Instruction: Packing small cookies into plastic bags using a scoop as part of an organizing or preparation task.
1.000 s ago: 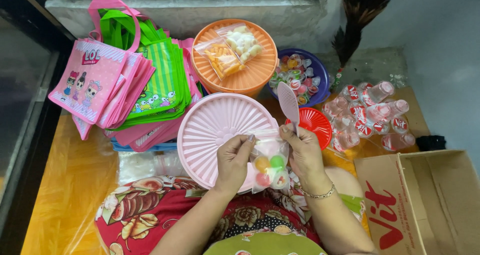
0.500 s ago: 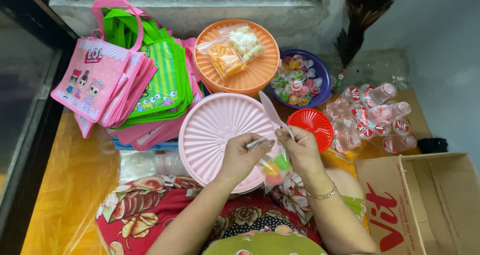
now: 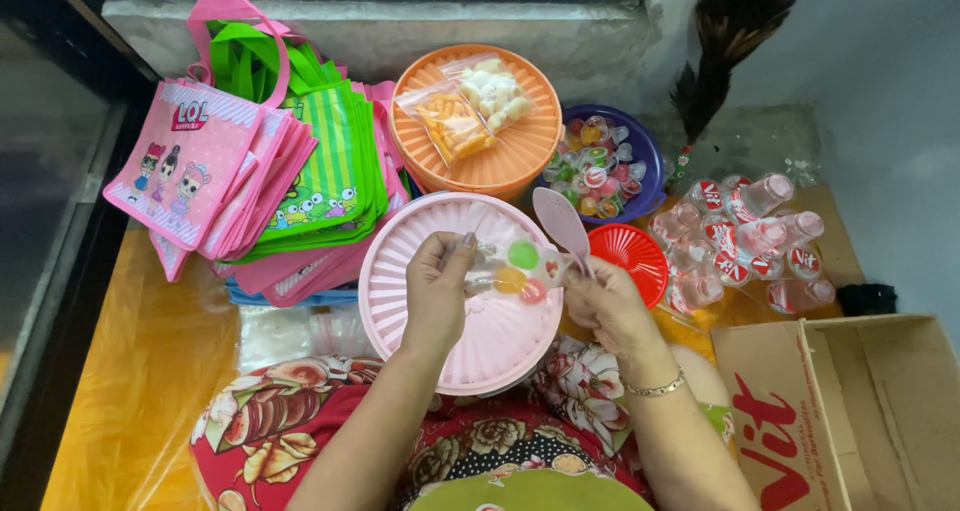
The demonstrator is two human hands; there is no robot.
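Over the pink ribbed lid [image 3: 440, 301], both the left hand [image 3: 436, 293] and right hand [image 3: 608, 306] pinch one clear candy bag [image 3: 515, 268] holding three jellies, right also grasping one pink scoop [image 3: 562, 223] — I'd keep it taut; two orange-lid packets sit behind

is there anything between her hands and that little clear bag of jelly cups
Nothing visible. The left hand pinches one end of the clear bag of jelly cups and the right hand grips the other end, along with a pink scoop. The bag hangs above the pink ribbed lid.
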